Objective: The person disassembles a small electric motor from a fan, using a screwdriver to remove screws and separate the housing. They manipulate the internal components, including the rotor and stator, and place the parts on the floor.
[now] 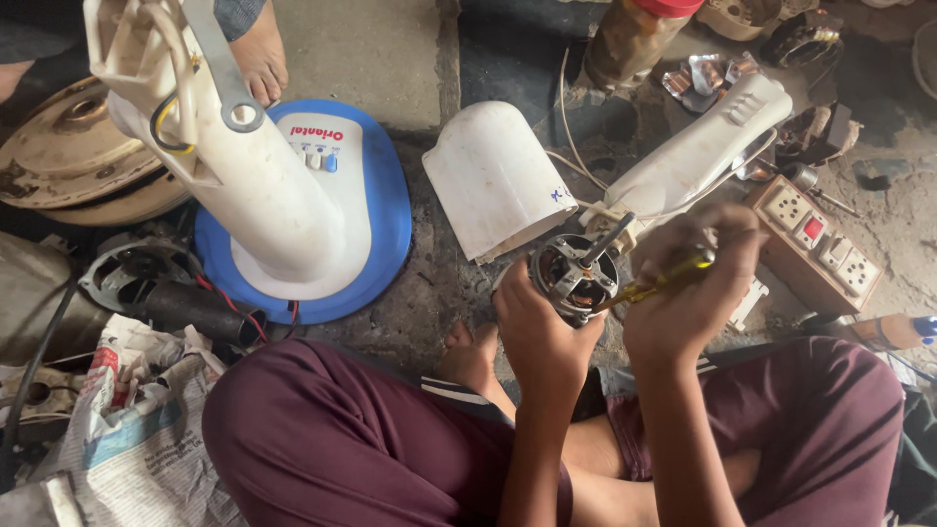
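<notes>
Nearest the camera, at the bottom of the frame, the person sat cross-legged in maroon trousers (322, 439) on the grey concrete floor (371, 49), forearms rising from the lap toward the centre. The left hand (535, 332) was curled closed around the round metal fan motor (574, 277), cupping its lower side so that the open face and the dark steel shaft pointed up and to the right (probably to keep the inside reachable). The right hand (691, 293) was closed on a yellow-handled screwdriver (664, 281), wrist bent and knuckles toward the camera, the tool lying almost level with its tip at the motor's right edge. The motor sat just right of the frame's centre, above the knees.

At lower left a crumpled newspaper (127, 439) lay beside the thigh. Just beyond the hands, a detached white plastic cover (493, 181) rested on the floor, and a white plastic fan neck (703, 146) ran toward the upper right with wires trailing to the motor. To the right stood a brown wooden switchboard with sockets (815, 244). Left of centre, a blue and white fan base (322, 195) carried its white column. At the top left, another person's bare foot (259, 54) rested by the base.
</notes>
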